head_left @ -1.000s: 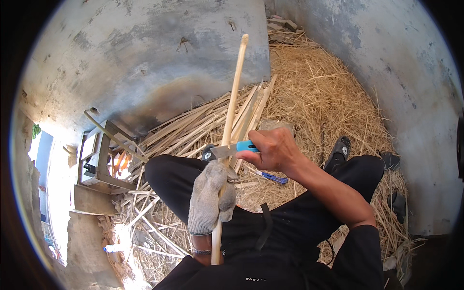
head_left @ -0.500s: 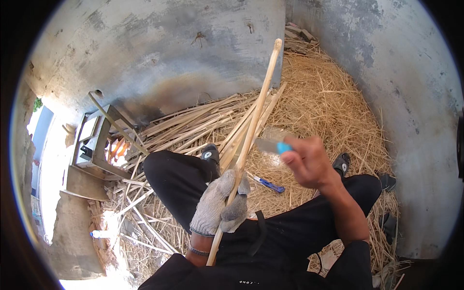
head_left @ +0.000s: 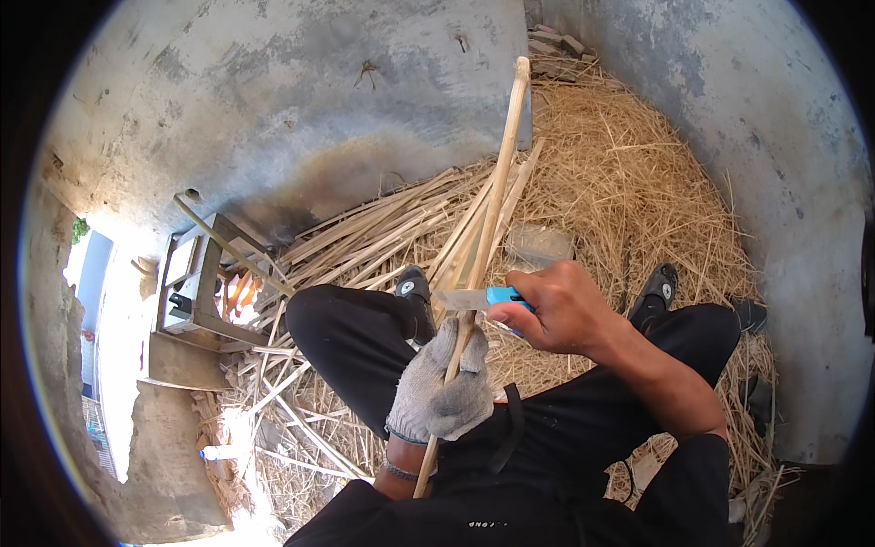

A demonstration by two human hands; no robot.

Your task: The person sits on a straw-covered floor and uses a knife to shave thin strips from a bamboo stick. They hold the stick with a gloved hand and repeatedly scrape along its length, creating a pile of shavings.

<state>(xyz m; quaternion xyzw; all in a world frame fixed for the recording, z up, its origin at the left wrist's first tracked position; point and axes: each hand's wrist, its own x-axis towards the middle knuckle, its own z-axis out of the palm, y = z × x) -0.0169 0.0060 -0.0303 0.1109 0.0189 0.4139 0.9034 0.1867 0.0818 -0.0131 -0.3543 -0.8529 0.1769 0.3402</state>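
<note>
Head: knife [head_left: 500, 296], blk top [head_left: 547, 524] w/ lettering [head_left: 488, 524]

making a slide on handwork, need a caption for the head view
The gloved left hand grips a long stick while the bare right hand holds a blue-handled knife across it.

At eight o'clock, we cannot identify the small white object [head_left: 219, 452]; the right hand [head_left: 567, 310] partly hides the knife [head_left: 478, 299].

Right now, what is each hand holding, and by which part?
The gloved left hand grips the wooden stick in its lower half; the right hand holds the knife by its blue handle.
</note>
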